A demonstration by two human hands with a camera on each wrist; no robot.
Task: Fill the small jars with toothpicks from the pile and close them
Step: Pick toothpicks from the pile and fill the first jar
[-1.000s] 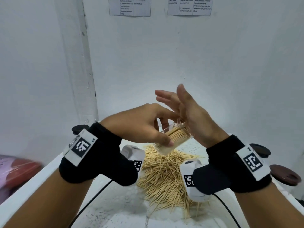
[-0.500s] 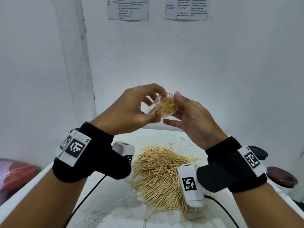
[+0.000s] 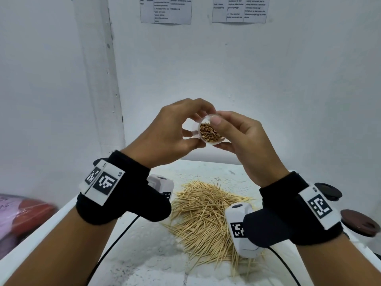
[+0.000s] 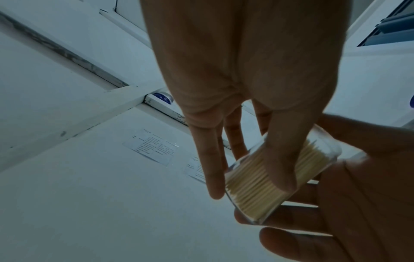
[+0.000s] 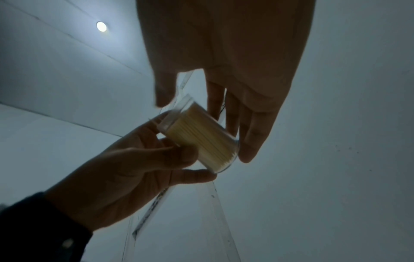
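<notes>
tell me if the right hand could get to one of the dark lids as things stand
Probably not right away. The right hand is raised above the table and holds the clear jar together with the left hand. The dark lids lie uncovered beside the right wrist, so the way looks free once that hand lets go.

The head camera looks forward and down at the surface [image 3: 144,254] from above. Each wrist camera sits close under its hand and faces upward toward wall and ceiling. All three views share the jar [image 3: 210,132] [image 4: 282,177] [image 5: 201,140] held between both hands.
</notes>
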